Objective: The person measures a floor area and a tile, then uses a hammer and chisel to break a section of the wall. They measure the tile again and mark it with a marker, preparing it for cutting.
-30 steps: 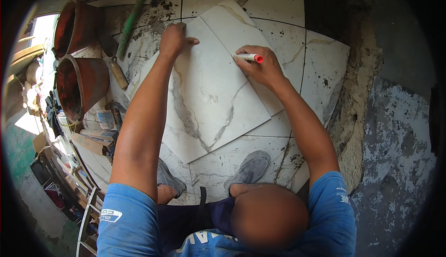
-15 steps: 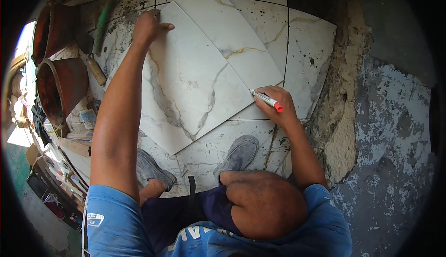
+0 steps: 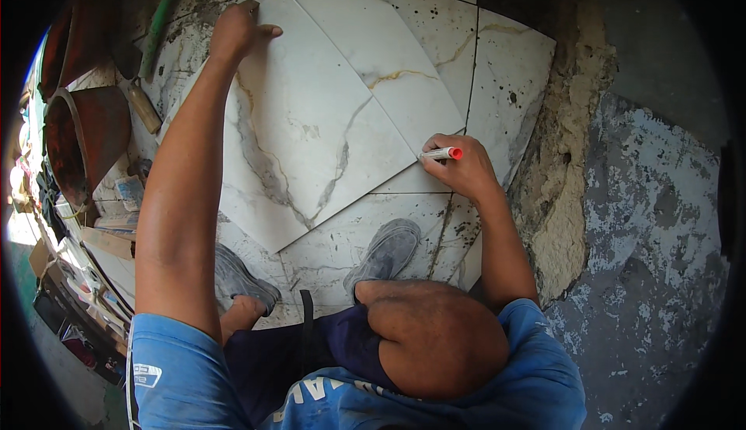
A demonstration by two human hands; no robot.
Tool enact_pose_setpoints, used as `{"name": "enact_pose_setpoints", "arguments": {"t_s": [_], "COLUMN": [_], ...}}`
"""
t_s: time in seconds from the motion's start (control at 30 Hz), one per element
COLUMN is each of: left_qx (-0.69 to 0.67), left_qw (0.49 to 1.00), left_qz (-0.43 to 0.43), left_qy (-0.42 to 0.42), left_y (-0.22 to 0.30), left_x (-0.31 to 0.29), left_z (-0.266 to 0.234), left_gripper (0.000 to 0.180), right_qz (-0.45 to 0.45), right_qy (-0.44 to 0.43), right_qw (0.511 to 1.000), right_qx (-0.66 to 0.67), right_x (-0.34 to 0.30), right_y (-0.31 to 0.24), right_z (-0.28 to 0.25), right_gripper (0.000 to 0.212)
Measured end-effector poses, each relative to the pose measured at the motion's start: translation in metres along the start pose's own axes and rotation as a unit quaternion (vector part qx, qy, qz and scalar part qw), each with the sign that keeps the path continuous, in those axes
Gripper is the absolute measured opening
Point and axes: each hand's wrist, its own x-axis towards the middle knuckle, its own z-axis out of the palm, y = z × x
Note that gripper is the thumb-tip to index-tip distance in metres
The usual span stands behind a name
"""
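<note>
Across the floor lies a white marble-patterned tile [image 3: 311, 111] with grey and gold veins, turned at an angle. A second tile of the same pattern [image 3: 404, 57] lies along its far right edge; the near one seems to overlap it. My left hand [image 3: 235, 32] grips the near tile at its far left corner, thumb resting on the face and fingers at the edge. At the opposite right corner, my right hand [image 3: 464, 167] is closed around a white marker [image 3: 440, 154] with a red end. The marker's tip is by the tiles' edges, partly hidden by my fingers.
Laid floor tiles [image 3: 509, 80] with dark joints and dirt specks surround the loose ones. Rough broken mortar [image 3: 559, 204] borders a grey patchy floor [image 3: 653, 259] at right. Reddish buckets [image 3: 89, 134], a green handle [image 3: 165, 22] and clutter stand left. My shoes [image 3: 385, 251] are close below.
My right hand has turned the marker, so its red end now points more to the right and toward the view. My left hand keeps its place on the tile. The whole view has shifted slightly.
</note>
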Motion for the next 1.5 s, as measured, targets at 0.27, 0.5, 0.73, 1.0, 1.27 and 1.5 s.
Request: {"name": "enact_pose_setpoints", "arguments": {"t_s": [0.27,0.5,0.73,1.0,1.27,1.5], "left_qx": [0.001,0.006,0.004,-0.012,-0.016,-0.006], "left_qw": [1.0,1.0,1.0,0.997,0.997,0.997], "left_qz": [-0.014,-0.006,-0.013,-0.068,-0.069,-0.071], "left_qy": [-0.001,0.01,0.02,-0.019,-0.004,-0.026], "left_y": [0.004,0.001,0.0,0.014,0.011,0.015], "left_x": [-0.002,-0.002,-0.004,-0.006,-0.011,-0.007], "left_z": [-0.003,-0.001,-0.001,-0.009,-0.009,-0.013], "left_gripper": [0.056,0.056,0.057,0.073,0.075,0.075], "right_qz": [-0.003,-0.082,-0.173,-0.234,-0.336,-0.377], "right_qy": [-0.084,-0.09,-0.1,-0.054,0.05,0.122], "right_qw": [0.993,0.989,0.973,0.966,0.94,0.918], "right_qx": [-0.088,-0.083,-0.116,-0.095,0.011,-0.011], "right_x": [0.04,0.112,0.198,0.286,0.302,0.267], "right_y": [-0.01,-0.054,-0.105,-0.157,-0.177,-0.126], "right_z": [-0.007,-0.021,-0.029,-0.031,-0.038,-0.01], "right_gripper": [0.026,0.031,0.034,0.03,0.02,0.026]}}
